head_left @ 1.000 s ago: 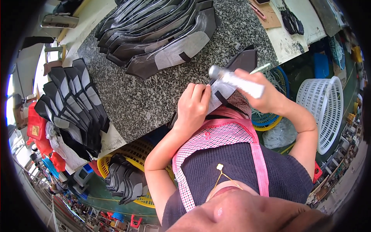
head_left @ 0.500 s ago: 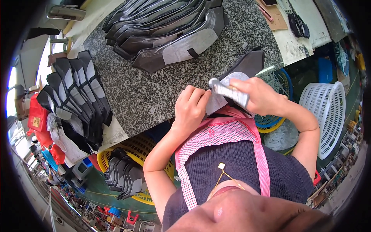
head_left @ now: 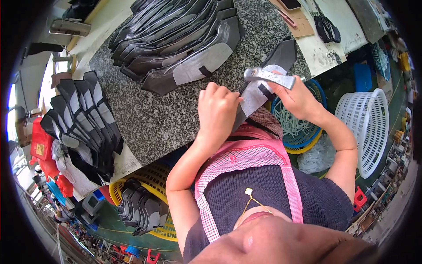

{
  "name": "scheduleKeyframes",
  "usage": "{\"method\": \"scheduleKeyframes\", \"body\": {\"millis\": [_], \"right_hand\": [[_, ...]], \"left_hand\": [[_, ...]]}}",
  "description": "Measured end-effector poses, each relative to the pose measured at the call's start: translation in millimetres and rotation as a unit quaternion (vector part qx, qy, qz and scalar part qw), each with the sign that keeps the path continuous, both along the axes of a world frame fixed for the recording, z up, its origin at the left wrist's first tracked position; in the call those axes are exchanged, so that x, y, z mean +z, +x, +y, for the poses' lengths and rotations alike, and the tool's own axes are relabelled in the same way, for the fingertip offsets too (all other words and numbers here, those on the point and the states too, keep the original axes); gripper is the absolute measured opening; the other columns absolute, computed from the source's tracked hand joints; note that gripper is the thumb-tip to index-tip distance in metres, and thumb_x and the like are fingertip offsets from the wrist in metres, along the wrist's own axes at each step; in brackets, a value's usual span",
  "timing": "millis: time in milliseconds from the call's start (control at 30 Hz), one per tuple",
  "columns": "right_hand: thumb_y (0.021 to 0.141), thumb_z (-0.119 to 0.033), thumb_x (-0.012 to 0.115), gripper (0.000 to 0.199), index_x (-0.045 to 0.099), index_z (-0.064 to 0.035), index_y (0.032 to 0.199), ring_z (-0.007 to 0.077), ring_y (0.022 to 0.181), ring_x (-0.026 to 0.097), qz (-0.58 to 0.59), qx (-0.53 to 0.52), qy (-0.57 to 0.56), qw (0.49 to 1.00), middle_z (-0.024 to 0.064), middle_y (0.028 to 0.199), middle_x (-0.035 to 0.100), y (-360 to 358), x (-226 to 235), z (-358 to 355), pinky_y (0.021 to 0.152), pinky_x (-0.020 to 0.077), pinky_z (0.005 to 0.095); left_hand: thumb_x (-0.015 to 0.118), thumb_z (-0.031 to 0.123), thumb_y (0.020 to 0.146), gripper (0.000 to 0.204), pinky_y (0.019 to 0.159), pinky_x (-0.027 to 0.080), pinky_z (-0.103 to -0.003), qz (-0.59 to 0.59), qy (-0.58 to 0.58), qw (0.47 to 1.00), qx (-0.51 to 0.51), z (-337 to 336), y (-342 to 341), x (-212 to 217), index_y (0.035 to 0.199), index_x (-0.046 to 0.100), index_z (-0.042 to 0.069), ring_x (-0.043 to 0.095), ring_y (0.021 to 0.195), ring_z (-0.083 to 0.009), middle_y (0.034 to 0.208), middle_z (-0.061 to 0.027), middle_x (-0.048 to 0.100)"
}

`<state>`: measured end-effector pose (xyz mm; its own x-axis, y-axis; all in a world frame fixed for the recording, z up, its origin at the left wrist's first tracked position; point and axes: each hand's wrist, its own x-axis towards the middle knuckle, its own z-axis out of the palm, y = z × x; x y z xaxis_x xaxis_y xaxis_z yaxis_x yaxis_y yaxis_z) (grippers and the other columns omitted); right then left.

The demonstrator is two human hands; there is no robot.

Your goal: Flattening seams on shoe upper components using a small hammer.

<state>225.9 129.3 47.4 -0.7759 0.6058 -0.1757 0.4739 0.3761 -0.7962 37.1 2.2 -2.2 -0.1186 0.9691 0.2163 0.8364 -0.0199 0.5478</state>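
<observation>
My left hand (head_left: 216, 108) is closed at the granite slab's near edge, its fingertips pinching the rim of a dark grey curved panel (head_left: 282, 56). That panel slants across the slab's right corner; a light grey patch with a short black strip shows on its face, and its lower end hangs toward my apron. A metal hammer (head_left: 271, 78) is gripped in my right hand (head_left: 299, 99), its head just above the panel's patch. Most of the handle is hidden by the hand. Ahead lies a stack of similar panels (head_left: 176, 57).
More panels (head_left: 83, 119) fan out at the left table edge, with others in a yellow basket (head_left: 172, 229) below. To the right stand a blue basket of pale strips (head_left: 323, 90) and a white basket (head_left: 367, 119). A pink cutter (head_left: 288, 18) and a phone (head_left: 290, 3) lie at far right.
The panel under my hands has shifted, and its patch and black strip now show more. My right hand has raised the hammer slightly away from my left fingers.
</observation>
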Motion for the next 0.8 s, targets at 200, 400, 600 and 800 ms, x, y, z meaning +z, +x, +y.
{"method": "scheduleKeyframes", "body": {"millis": [200,400,600,800], "right_hand": [[0.097,-0.015,0.055,0.019,0.057,0.0023,0.105,0.0452,0.078,0.065,-0.026,0.044,0.012,0.999,0.0230,0.078,0.064,-2,5,-12,0.064,0.0511,0.0465],[0.094,-0.008,0.052,0.013,0.056,0.0024,0.102,0.0467,0.075,0.063,0.022,0.032,0.060,0.997,0.0262,0.077,0.062,-3,-5,-3,0.061,0.0494,0.0478],[0.090,-0.005,0.056,0.016,0.056,0.0019,0.105,0.0458,0.075,0.065,-0.019,0.067,-0.022,0.997,0.0253,0.075,0.062,-1,-4,-20,0.062,0.0506,0.0438],[0.088,-0.006,0.062,0.028,0.055,0.0058,0.112,0.0410,0.071,0.065,-0.005,0.042,-0.039,0.998,0.0266,0.080,0.062,-5,6,-27,0.062,0.0484,0.0415]], "left_hand": [[0.068,0.013,0.083,0.019,0.075,0.042,-0.037,0.111,0.059,0.990,-0.070,-9,4,-9,0.098,0.072,0.003,0.056,0.089,-0.0237,0.088,-0.0064,0.061],[0.074,0.009,0.075,0.015,0.074,0.045,-0.037,-0.005,0.006,0.999,-0.051,-13,-14,0,0.090,0.072,0.006,0.057,0.087,-0.0249,0.086,-0.0039,0.064],[0.071,0.012,0.077,0.019,0.076,0.043,-0.036,0.078,0.046,0.992,-0.086,-20,-13,-5,0.096,0.071,0.007,0.056,0.089,-0.0223,0.091,-0.0021,0.063],[0.071,0.013,0.077,0.019,0.076,0.043,-0.036,0.106,0.075,0.988,-0.083,-24,-15,-11,0.096,0.072,0.008,0.056,0.088,-0.0212,0.092,-0.0008,0.064]]}}
